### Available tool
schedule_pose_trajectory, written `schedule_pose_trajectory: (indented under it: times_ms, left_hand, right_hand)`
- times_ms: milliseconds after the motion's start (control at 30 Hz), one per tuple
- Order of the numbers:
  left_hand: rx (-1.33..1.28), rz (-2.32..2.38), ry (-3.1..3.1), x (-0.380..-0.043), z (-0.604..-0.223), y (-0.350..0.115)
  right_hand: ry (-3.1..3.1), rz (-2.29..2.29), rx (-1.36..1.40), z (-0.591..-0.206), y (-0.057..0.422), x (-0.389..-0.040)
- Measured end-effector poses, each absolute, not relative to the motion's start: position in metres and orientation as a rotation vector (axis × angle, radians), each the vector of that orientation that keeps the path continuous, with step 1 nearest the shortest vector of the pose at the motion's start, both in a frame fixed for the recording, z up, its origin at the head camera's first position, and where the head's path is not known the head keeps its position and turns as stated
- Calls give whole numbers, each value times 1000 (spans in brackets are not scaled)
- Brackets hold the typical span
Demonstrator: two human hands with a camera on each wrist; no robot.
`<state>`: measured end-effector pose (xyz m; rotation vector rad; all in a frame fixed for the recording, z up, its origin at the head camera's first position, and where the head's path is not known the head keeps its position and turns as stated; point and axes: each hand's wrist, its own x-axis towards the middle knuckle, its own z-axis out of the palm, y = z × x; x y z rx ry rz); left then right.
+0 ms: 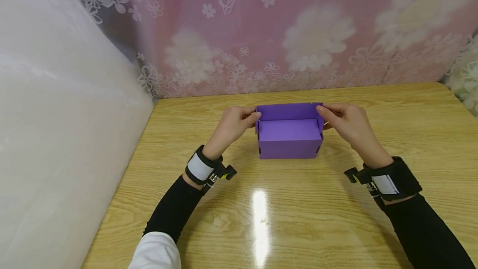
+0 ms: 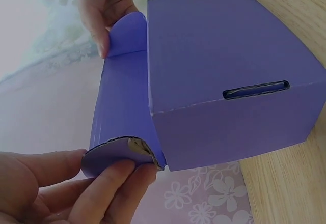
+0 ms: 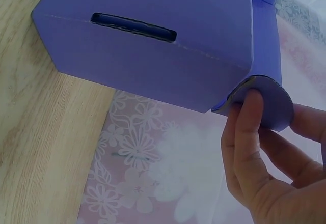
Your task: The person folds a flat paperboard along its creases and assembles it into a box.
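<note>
A purple cardboard box (image 1: 287, 149) sits on the wooden table. At its far side the lid flap (image 1: 289, 112) stands raised, with a rounded ear folded at each end. My left hand (image 1: 235, 120) pinches the left ear (image 2: 114, 155) between thumb and fingers. On the opposite end, my right hand (image 1: 348, 121) pinches the right ear (image 3: 272, 102) in the same way. A slot (image 2: 256, 89) shows along a box edge in the left wrist view, and another slot (image 3: 134, 27) in the right wrist view. The box's inside is hidden.
The wood-grain table (image 1: 224, 219) extends around the box, with a bright light reflection in front of it. Behind the table hangs a pink flowered curtain (image 1: 254, 32). A pale white sheet or wall (image 1: 56, 115) borders the table's left side.
</note>
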<state>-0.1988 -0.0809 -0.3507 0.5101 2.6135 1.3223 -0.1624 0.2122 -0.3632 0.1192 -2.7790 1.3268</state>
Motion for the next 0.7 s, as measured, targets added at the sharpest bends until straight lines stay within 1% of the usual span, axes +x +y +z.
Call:
schedule_pose_trajectory:
  times_ms: [233,700]
  left_hand:
    - [526,1294,2680,-197,-351,-77]
    - [652,1259,2767,-194,-357,-76]
  right_hand:
    - [-2760,1306,135,-363,210,-161]
    - [-2745,1299,146,-366,211,-158]
